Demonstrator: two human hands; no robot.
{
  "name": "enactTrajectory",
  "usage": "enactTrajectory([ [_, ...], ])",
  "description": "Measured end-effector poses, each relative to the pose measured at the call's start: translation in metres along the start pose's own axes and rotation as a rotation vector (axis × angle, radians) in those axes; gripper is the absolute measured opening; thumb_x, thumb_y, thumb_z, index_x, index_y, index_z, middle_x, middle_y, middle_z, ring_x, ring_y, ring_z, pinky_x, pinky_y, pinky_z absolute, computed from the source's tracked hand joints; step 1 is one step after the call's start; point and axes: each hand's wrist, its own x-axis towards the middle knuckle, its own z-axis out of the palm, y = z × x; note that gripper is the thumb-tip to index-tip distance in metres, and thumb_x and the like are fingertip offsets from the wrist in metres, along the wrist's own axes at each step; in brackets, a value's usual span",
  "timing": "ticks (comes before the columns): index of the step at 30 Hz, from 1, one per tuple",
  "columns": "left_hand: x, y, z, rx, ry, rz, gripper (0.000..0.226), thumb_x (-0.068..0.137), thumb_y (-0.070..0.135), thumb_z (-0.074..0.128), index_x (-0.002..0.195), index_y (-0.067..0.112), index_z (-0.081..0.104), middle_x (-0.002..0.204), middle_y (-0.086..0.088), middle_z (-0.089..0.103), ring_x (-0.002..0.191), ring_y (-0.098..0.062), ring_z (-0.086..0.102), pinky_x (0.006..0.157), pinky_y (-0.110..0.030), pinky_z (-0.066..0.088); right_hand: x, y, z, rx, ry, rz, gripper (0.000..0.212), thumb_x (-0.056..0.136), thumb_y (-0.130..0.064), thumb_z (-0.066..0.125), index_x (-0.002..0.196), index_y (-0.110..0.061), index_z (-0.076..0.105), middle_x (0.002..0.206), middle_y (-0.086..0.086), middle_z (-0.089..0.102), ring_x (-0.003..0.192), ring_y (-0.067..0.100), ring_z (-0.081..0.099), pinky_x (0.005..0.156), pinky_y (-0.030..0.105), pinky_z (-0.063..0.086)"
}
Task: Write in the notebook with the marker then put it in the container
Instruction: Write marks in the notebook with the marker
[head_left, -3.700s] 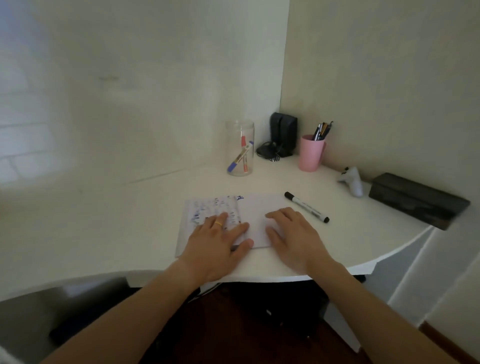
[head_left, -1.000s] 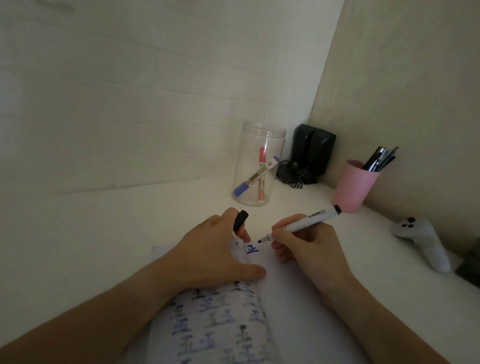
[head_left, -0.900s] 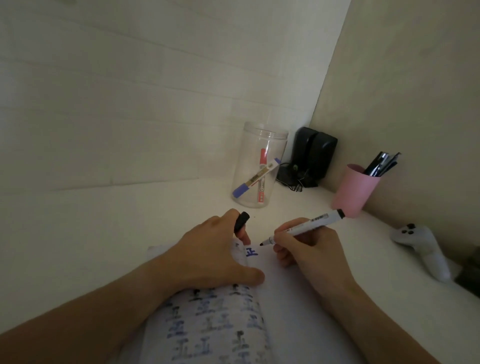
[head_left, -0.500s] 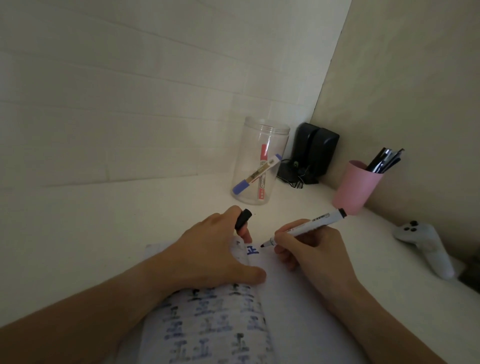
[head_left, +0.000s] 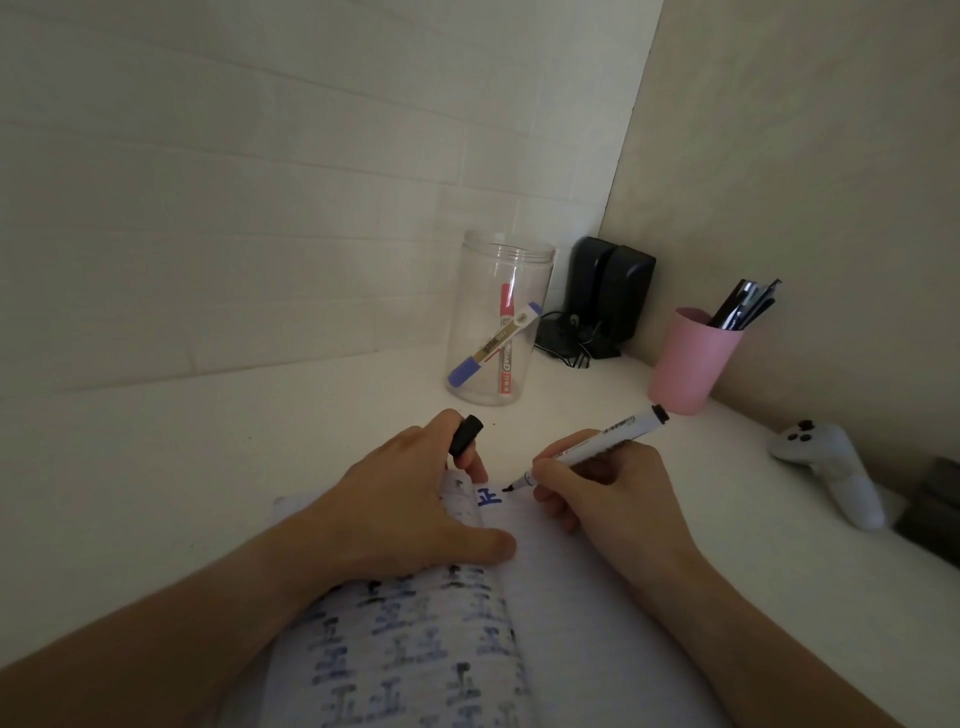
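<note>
Marker (head_left: 597, 448) slants in the gripping right hand (head_left: 613, 499), tip seemingly touching the notebook (head_left: 571, 597); left hand (head_left: 405, 514) pinches the cap (head_left: 466, 434).

Notebook (head_left: 415, 660) is covered in rows of 正, one fresh blue one by the marker (head_left: 597, 447) tip. Print on the jar (head_left: 498, 322) markers is too blurry.

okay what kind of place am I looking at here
Probably a home desk tucked into a wall corner: an open notebook being written in, a pink cup of pens, small black speakers and a white game controller.
</note>
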Motion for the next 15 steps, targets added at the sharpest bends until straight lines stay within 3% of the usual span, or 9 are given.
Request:
enactTrajectory([
  [15, 0.0024, -0.0026, 0.0014, 0.021, -0.018, -0.004, 0.059, 0.059, 0.064, 0.082, 0.103, 0.038, 0.052, 0.108, 0.013, 0.06, 0.097, -0.007, 0.059, 0.083, -0.034, 0.054, -0.0005, -0.0005, 0.0003, 0.0, 0.007, 0.02, 0.005, 0.077, -0.011, 0.075, 0.074, -0.014, 0.076, 0.064, 0.006, 0.076, 0.058, 0.014, 0.07, 0.062, 0.031, 0.059],
])
